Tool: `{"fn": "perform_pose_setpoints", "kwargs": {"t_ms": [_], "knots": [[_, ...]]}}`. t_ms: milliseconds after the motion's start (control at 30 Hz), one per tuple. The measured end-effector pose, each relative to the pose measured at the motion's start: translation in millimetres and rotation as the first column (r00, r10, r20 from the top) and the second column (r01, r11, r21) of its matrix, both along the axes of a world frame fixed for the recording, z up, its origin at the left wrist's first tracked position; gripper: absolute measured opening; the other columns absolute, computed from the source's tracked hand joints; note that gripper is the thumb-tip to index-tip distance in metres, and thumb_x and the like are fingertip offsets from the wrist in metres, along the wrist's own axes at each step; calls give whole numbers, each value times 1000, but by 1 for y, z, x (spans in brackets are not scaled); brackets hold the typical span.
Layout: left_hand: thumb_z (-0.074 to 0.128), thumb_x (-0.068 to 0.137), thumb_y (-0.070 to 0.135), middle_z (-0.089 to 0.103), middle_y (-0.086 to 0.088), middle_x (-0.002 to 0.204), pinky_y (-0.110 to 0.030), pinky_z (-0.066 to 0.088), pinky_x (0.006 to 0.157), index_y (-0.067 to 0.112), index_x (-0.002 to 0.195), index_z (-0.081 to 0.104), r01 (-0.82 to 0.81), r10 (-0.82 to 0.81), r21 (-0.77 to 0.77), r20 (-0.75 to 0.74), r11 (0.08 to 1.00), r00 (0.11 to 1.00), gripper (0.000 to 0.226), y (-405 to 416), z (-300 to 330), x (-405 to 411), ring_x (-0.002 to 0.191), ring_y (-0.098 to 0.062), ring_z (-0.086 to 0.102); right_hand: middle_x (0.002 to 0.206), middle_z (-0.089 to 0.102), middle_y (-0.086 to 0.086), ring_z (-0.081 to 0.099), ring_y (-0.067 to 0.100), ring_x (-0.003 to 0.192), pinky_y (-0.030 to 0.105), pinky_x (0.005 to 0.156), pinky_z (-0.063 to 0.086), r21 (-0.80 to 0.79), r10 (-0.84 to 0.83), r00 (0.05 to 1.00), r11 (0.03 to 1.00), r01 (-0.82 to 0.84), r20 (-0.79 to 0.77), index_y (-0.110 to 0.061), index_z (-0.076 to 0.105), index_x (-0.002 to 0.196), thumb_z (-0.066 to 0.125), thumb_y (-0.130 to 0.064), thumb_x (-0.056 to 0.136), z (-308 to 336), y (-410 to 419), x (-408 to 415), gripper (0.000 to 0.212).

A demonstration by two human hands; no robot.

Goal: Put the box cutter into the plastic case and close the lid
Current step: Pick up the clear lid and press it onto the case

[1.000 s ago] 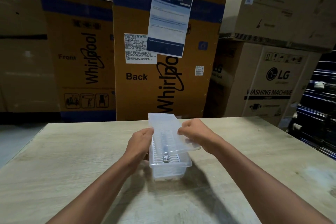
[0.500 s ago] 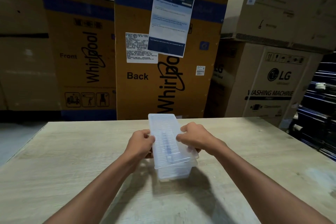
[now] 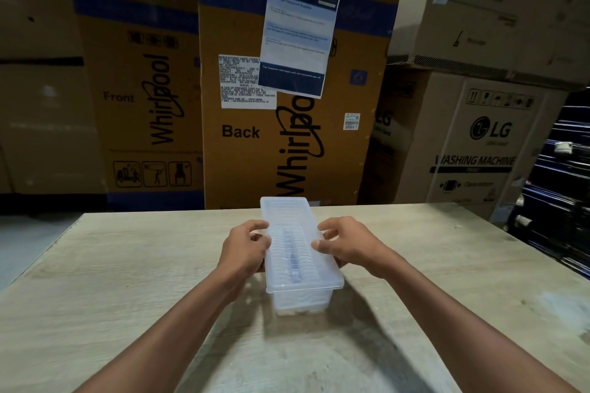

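A long clear plastic case [image 3: 300, 300] stands on the wooden table [image 3: 111, 281], running away from me. Its clear ribbed lid [image 3: 287, 217] lies flat on top of it. Through the lid a slim dark shape shows, the box cutter [image 3: 293, 260], lying lengthwise inside. My left hand [image 3: 245, 247] grips the case's left long edge, fingers curled onto the lid. My right hand [image 3: 346, 244] holds the right long edge the same way, thumb on the lid.
Tall Whirlpool cartons [image 3: 287, 89] stand right behind the table's far edge, with LG washing machine boxes [image 3: 479, 143] at the right. Dark blue stacked goods [image 3: 558, 201] sit at far right. A grey floor strip [image 3: 28, 239] lies left of the table.
The lid was tilted and skewed over the open case a second ago; it has come down and now lies flat and aligned on the case. Both hands shifted to the long edges.
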State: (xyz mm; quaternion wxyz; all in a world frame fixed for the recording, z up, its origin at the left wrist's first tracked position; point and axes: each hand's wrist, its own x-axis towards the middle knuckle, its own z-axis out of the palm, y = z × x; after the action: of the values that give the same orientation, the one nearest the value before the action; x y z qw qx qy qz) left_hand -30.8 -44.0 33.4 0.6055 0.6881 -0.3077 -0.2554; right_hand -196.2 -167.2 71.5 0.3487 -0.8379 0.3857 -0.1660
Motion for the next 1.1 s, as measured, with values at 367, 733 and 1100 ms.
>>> {"fn": "perform_pose_setpoints", "kwargs": {"t_ms": [367, 733, 1100], "knots": [[59, 98, 12, 44, 1, 155, -31, 63, 65, 10, 126, 68, 71, -73, 16, 130, 997, 989, 29, 2, 0, 10, 102, -20, 66, 163, 30, -15, 69, 16, 105, 32, 72, 63, 73, 270, 961, 959, -274, 61, -24, 47, 151, 74, -48, 87, -14, -13, -22, 74], [84, 78, 33, -12, 25, 166, -31, 60, 88, 37, 159, 9, 553, -572, 277, -11, 786, 820, 111, 27, 13, 24, 114, -7, 59, 167, -1, -26, 61, 15, 121, 36, 98, 57, 309, 406, 910, 858, -410, 82, -42, 7, 160, 72, -52, 88, -22, -18, -40, 97], [79, 76, 55, -5, 24, 167, -39, 56, 99, 32, 160, 13, 487, -591, 384, 225, 785, 775, 109, 23, 5, 33, 114, -10, 63, 167, 20, -13, 64, 11, 102, 28, 83, 53, 135, 354, 934, 928, -346, -41, -50, 17, 156, 69, -70, 80, -26, -20, -37, 94]]}}
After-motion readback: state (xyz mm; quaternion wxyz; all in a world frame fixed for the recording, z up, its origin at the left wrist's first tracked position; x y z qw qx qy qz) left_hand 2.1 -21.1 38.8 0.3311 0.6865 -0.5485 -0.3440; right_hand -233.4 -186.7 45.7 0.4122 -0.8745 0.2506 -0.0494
